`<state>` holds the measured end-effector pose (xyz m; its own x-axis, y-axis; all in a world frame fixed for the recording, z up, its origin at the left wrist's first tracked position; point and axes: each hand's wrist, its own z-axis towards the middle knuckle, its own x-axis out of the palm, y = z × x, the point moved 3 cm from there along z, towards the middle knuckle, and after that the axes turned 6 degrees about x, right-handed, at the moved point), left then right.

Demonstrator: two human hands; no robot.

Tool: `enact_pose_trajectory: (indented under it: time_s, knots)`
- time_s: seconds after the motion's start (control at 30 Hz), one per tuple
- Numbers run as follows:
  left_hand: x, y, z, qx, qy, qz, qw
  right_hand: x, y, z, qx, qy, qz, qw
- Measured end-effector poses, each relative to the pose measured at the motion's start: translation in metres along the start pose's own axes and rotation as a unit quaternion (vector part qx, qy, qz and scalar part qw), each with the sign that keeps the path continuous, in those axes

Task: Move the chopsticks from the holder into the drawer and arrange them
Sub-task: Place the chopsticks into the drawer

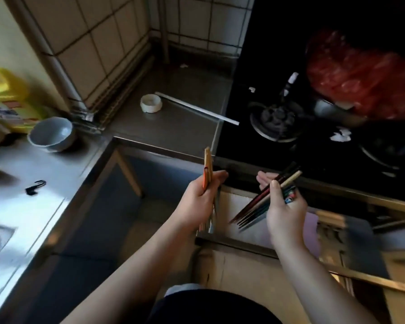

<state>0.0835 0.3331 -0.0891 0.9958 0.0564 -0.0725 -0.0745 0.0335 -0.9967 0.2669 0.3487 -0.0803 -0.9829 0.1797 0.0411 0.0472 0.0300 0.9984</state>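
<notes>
1. Chopsticks are split between two bare hands above an open drawer; none can be seen laid down for certain, and the holder is not in view.
2. Left hand has its grip clamped on a bundle of pale wooden chopsticks with one orange stick. The bundle stands nearly upright, its upper ends toward the front edge of the steel desk and its lower ends down toward the drawer's near left corner.
3. Right hand has its grip clamped on a fan of dark lacquered chopsticks with patterned ends. Their long axis runs on a diagonal: thick ends up toward the black gas hob, thin tips down and left over the drawer.
4. Wooden drawer with a pale liner stands pulled open beneath both hands, below the hob's front edge. Its right side holds blurred wooden items that cannot be identified.
5. Judgement: carrying from the holder looks done; placing the sticks in the drawer and lining them up parallel remains.
</notes>
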Motion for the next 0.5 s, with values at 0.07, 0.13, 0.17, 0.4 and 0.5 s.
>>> enact_pose_trajectory:
  time_s: [0.07,0.13,0.17,0.4,0.5]
  knots:
    - [0.02,0.01,0.026,-0.015,0.031,0.004,0.999,-0.018,-0.007,0.022,0.013,-0.017,-0.022,1.0]
    - [0.039,0.021,0.047,-0.039,0.06,-0.004,0.997,-0.034,-0.015,0.04,0.025,-0.044,-0.048,0.998]
    - [0.049,0.026,0.056,-0.049,0.076,-0.005,0.996,-0.042,-0.019,0.048,0.03,-0.061,-0.06,0.996]
    - [0.123,0.072,0.092,-0.095,0.183,-0.006,0.979,-0.097,-0.036,0.072,0.075,-0.172,-0.13,0.974]
    - [0.154,0.099,0.094,-0.118,0.211,0.012,0.97,-0.121,-0.054,0.075,0.138,-0.23,-0.156,0.951]
